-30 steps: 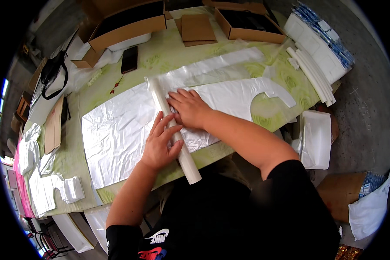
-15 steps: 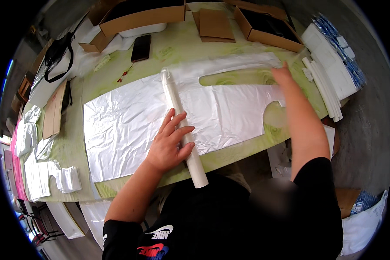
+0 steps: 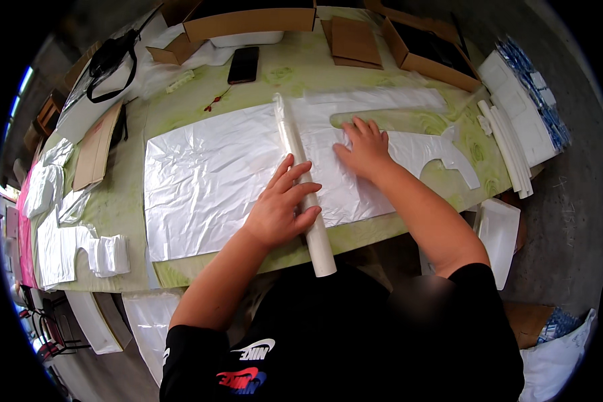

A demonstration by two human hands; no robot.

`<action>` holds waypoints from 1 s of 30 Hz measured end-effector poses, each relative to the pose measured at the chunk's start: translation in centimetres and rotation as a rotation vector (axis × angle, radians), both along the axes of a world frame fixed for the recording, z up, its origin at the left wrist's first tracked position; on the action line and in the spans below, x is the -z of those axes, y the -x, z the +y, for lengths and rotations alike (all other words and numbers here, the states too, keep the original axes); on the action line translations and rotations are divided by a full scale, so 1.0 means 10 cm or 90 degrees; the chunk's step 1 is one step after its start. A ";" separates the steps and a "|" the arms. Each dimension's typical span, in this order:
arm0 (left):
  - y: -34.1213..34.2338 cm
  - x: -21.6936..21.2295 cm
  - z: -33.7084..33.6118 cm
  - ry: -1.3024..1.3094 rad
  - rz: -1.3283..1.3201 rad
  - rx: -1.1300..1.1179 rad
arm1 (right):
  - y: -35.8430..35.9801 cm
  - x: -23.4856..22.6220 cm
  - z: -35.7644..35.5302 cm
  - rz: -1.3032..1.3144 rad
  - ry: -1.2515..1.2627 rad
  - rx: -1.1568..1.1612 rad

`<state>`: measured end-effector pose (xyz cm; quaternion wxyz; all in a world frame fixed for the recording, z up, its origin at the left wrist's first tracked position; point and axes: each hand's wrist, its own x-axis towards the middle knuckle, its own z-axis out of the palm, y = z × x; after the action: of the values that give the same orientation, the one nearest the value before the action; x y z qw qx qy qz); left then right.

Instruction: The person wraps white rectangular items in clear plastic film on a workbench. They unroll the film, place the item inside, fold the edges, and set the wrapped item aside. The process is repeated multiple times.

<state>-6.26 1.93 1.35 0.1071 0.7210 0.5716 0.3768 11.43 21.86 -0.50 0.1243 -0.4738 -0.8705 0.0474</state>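
Observation:
A thin white plastic sheet (image 3: 208,187) with curved cutouts, shaped like an apron or a vest bag, lies spread and wrinkled on the table. Across its middle rests a long white tube (image 3: 320,248), its near end jutting past the table edge. My left hand (image 3: 278,209) lies on the tube with fingers spread over it, not wrapped round. To the right of the tube, my right hand (image 3: 364,151) is open, its fingers spread on the sheet beside the long cutout. At the sheet's right end, a strap (image 3: 457,163) bends toward the near side.
A phone (image 3: 244,65) and cardboard boxes (image 3: 248,24) sit at the back. White tubes (image 3: 506,149) lie along the right edge, by a white box (image 3: 516,100). Folded white plastic pieces (image 3: 108,256) and a cardboard piece (image 3: 97,149) are on the left.
My right hand has come left and nearer, from the sheet's far right end to beside the tube. The strap at that end now lies bent nearer. My left hand stays on the tube.

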 end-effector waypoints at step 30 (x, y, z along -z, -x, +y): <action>0.82 0.02 -0.48 0.162 -0.127 -0.022 | 0.41 -0.12 -1.92 0.463 0.208 -0.586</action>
<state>-14.43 -2.84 1.14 0.2474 0.6509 0.6135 0.3726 7.33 2.62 0.67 0.3061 -0.0150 -0.8691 0.3883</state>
